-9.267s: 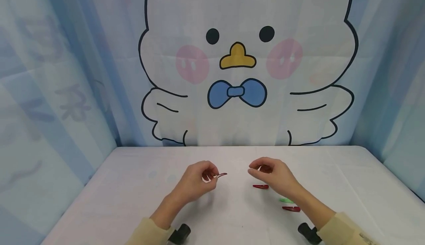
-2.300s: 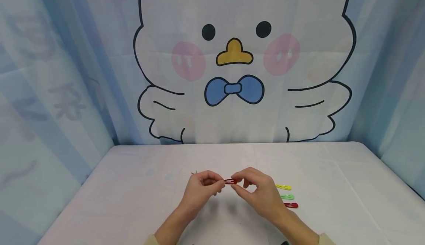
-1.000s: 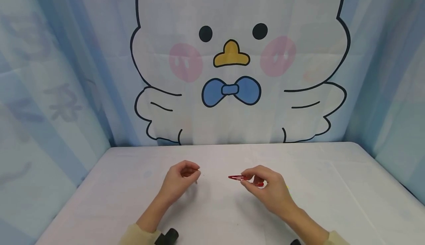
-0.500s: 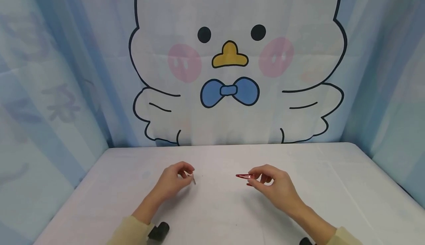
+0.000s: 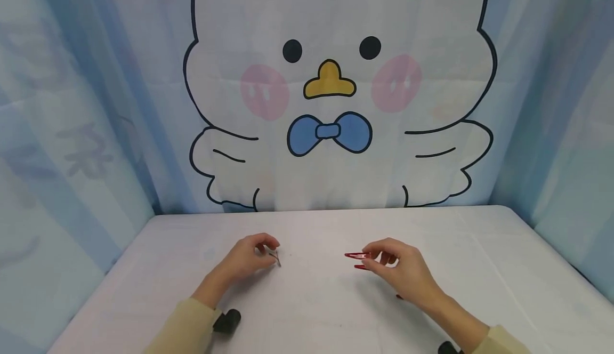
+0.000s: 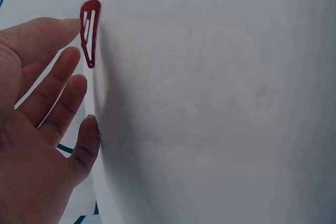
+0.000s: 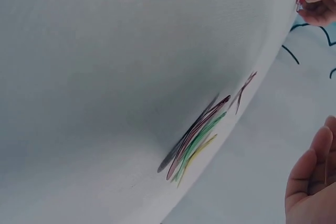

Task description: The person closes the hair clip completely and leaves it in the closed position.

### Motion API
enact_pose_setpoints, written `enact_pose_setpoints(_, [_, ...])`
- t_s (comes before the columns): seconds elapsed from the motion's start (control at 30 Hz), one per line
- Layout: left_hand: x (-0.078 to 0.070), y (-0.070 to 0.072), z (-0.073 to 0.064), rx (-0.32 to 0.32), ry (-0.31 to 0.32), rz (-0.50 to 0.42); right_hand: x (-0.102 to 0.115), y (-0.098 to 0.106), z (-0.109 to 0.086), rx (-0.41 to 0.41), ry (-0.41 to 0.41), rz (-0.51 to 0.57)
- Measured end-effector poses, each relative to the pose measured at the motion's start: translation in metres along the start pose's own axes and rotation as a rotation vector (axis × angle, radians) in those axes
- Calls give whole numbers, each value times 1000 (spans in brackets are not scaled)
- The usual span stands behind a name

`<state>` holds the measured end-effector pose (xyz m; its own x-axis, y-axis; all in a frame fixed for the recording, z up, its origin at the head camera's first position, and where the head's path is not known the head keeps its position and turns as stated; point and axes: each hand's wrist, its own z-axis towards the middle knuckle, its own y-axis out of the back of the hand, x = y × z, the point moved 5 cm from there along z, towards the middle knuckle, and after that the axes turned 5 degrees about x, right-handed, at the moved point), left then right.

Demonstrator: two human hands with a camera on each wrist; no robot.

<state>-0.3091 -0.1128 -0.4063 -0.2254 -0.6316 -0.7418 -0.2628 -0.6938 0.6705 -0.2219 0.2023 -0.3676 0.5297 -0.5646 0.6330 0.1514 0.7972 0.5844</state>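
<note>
In the head view, my left hand (image 5: 254, 255) pinches a thin dark red snap hair clip (image 5: 276, 258) between thumb and finger. The left wrist view shows that clip's slotted frame (image 6: 90, 35) at the fingertips. To the right, my right hand (image 5: 400, 266) pinches a red snap hair clip (image 5: 356, 256) by one end, its tip pointing left. Just below it, another red hair clip (image 5: 361, 267) seems to lie on the table, partly hidden by the thumb. The right wrist view shows my right hand (image 7: 315, 174) at the edge, its clip barely visible.
Red (image 7: 197, 137), green (image 7: 199, 142) and yellow (image 7: 197, 158) hair clips lie side by side on the white table (image 5: 307, 300), mostly hidden by my right forearm in the head view. A curtain with a cartoon duck (image 5: 331, 173) hangs behind.
Both hands held the red clip together about two seconds ago. They have since parted: the left hand leftward, the right hand rightward with the red clip. Another red clip now shows below it.
</note>
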Motion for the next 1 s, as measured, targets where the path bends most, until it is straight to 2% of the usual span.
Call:
enact_pose_setpoints(0.2, [4,1,6,16,13,50,-4,-2,0,54,-68,-1])
enact_pose_setpoints(0.4, [5,-1,9,42,28,83,-11,-7,0,162,-156,5])
enact_pose_setpoints(0.63, [7,-2,11,46,38,105,-18,-5,0,234,-188,-6])
enact_pose_setpoints(1.0, [8,-1,10,51,21,105,-29,-4,-1,275,-198,8])
